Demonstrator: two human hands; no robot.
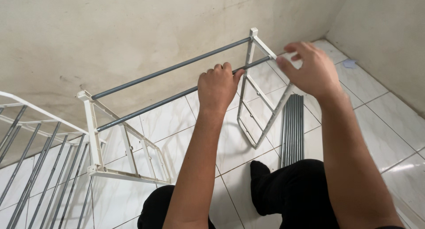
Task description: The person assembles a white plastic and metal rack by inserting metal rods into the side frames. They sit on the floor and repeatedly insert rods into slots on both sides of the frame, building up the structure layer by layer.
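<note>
My left hand [218, 88] is wrapped around the nearer grey metal rod [146, 109] of a rack being put together. That rod and a second grey rod [168, 69] behind it run between two white plastic side frames, the left frame [95, 136] and the right frame [254, 100]. My right hand [310, 69] grips the top corner of the right frame, where the nearer rod meets it. Both frames stand on the tiled floor, close to the wall.
A bundle of several loose grey rods [293, 127] lies on the white floor tiles to the right of the frame. Another assembled white-and-grey rack section [35, 162] sits at the far left. My knees in black trousers [292, 189] are at the bottom.
</note>
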